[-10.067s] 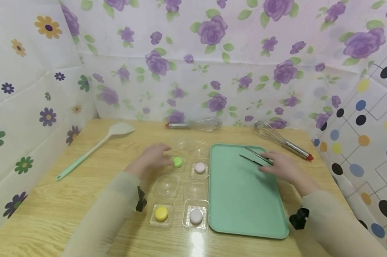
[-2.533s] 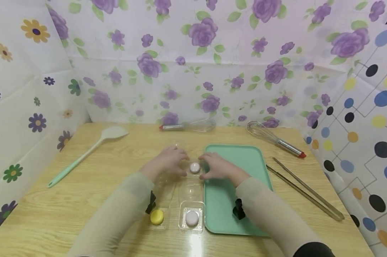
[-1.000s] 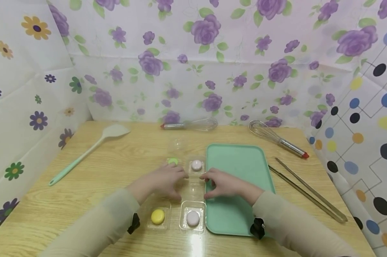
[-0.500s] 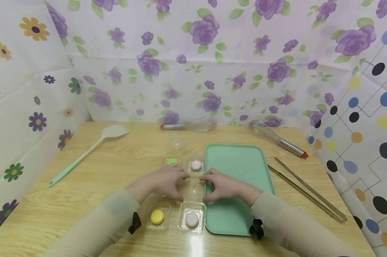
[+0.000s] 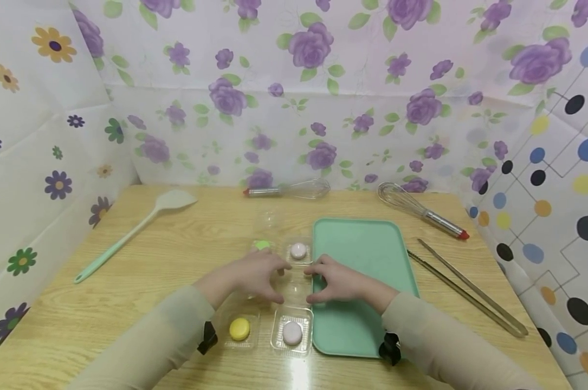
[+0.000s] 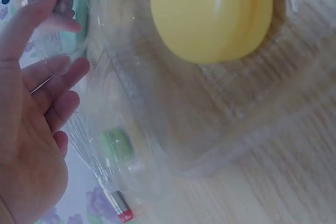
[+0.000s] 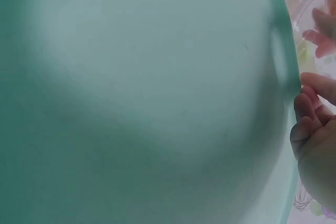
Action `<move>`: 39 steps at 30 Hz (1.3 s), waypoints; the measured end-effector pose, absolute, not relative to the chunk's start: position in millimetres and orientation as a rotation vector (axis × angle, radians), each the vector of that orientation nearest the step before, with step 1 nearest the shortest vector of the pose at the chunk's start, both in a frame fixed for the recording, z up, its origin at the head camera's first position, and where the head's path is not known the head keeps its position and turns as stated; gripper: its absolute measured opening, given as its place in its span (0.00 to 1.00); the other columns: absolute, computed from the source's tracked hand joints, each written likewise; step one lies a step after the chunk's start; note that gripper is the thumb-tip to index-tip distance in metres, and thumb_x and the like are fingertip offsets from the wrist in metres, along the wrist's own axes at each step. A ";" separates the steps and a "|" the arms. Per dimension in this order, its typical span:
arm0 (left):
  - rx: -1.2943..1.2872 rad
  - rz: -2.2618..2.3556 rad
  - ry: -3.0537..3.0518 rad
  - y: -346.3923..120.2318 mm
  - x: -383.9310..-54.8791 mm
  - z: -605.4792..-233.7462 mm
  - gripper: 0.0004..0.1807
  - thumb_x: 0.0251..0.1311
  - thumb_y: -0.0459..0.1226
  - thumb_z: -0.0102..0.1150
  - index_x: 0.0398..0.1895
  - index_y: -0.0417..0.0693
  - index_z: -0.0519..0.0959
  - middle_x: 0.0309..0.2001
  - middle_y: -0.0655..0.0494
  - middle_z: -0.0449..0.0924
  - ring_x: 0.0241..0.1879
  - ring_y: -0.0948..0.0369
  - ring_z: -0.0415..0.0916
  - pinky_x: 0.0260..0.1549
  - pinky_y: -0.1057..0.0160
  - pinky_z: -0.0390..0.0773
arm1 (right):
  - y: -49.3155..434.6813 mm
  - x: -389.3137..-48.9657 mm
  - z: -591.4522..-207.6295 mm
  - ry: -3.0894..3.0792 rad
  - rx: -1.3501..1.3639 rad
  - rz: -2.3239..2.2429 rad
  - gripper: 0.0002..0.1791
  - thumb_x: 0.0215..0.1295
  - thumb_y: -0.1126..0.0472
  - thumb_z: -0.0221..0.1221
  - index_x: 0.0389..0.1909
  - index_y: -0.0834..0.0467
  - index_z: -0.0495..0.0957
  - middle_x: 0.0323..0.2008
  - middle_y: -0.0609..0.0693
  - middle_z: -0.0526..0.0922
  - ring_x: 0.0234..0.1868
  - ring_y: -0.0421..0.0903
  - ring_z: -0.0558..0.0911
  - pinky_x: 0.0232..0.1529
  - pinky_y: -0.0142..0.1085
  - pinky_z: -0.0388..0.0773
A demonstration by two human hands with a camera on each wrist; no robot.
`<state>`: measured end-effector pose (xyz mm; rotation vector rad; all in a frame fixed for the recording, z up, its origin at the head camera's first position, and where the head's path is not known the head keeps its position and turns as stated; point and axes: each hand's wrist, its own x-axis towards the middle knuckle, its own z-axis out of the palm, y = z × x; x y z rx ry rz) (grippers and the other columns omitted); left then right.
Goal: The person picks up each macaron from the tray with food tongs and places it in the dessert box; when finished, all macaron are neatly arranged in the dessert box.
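Note:
My left hand (image 5: 254, 275) reaches over the left side of a clear lid (image 5: 295, 290), fingertips and thumb at its edge. Across from it my right hand (image 5: 340, 279), over the tray's left rim, touches the lid's right side with loosely bent fingers. The lid is hinged to a clear plastic box (image 5: 275, 331) holding a pale lilac macaron (image 5: 292, 333). To its left a yellow macaron (image 5: 239, 329) sits in another box; its lid is mostly hidden under my left hand. Behind are a partly covered green macaron (image 5: 262, 245) and a pale pink one (image 5: 298, 251) in boxes.
A green tray (image 5: 362, 238) lies right of the boxes. Metal tongs (image 5: 517, 327) rest right of it. One whisk (image 5: 264, 191) lies at the back, another whisk (image 5: 442, 222) at the back right. A spatula (image 5: 175, 199) lies on the left.
The tongs went from my right hand to the table. Both hands moved from the far right box to the near lid; the far right box's raised lid is down. Recently they barely moved.

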<state>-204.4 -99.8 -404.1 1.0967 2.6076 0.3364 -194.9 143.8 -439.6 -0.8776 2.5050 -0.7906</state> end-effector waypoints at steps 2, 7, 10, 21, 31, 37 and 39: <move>1.102 0.362 2.614 -99.5 -204.9 -404.3 0.39 0.41 0.56 0.69 0.57 0.49 0.74 0.44 0.62 0.78 0.46 0.62 0.66 0.49 0.54 0.63 | 143.8 -194.5 -438.2 2.492 -0.885 -0.814 0.36 0.54 0.41 0.64 0.60 0.56 0.71 0.45 0.48 0.67 0.42 0.44 0.69 0.41 0.36 0.70; 1.128 0.412 2.620 -98.7 -205.3 -403.9 0.36 0.42 0.56 0.69 0.55 0.48 0.75 0.44 0.61 0.78 0.46 0.61 0.67 0.48 0.55 0.64 | 143.4 -192.6 -434.6 2.473 -0.961 -0.892 0.35 0.53 0.41 0.64 0.59 0.54 0.73 0.43 0.45 0.71 0.41 0.41 0.71 0.41 0.35 0.72; 1.144 0.432 2.633 -98.5 -205.7 -403.9 0.33 0.44 0.55 0.68 0.52 0.48 0.77 0.44 0.61 0.78 0.46 0.61 0.67 0.47 0.55 0.64 | 141.5 -189.8 -432.6 2.462 -1.065 -0.914 0.33 0.52 0.43 0.66 0.57 0.55 0.74 0.42 0.46 0.75 0.40 0.41 0.73 0.42 0.34 0.73; 1.090 0.724 2.649 -104.0 -206.6 -396.9 0.24 0.50 0.51 0.66 0.47 0.48 0.79 0.43 0.61 0.78 0.47 0.60 0.72 0.51 0.55 0.69 | 133.5 -179.3 -419.9 2.567 -1.202 -0.974 0.19 0.57 0.55 0.64 0.50 0.56 0.77 0.40 0.47 0.78 0.38 0.41 0.76 0.38 0.33 0.75; 1.031 0.947 2.629 -117.2 -204.3 -388.4 0.14 0.59 0.43 0.60 0.45 0.47 0.81 0.44 0.60 0.80 0.44 0.60 0.75 0.46 0.54 0.75 | 145.5 -178.5 -412.9 2.868 -1.281 -1.156 0.22 0.54 0.62 0.67 0.52 0.57 0.77 0.44 0.49 0.74 0.44 0.45 0.74 0.40 0.36 0.76; 0.869 1.144 2.551 -119.2 -199.3 -384.8 0.12 0.61 0.45 0.59 0.44 0.51 0.82 0.43 0.63 0.81 0.45 0.63 0.75 0.48 0.56 0.74 | 151.8 -180.5 -415.5 3.015 -1.427 -1.297 0.33 0.48 0.71 0.68 0.57 0.61 0.68 0.41 0.55 0.74 0.36 0.46 0.76 0.31 0.33 0.76; 0.809 1.217 2.512 -118.1 -197.3 -383.2 0.13 0.60 0.47 0.59 0.44 0.52 0.82 0.43 0.63 0.81 0.45 0.62 0.76 0.48 0.57 0.74 | 152.6 -180.2 -416.5 3.041 -1.533 -1.322 0.34 0.48 0.71 0.69 0.57 0.63 0.66 0.43 0.57 0.72 0.35 0.46 0.75 0.30 0.32 0.76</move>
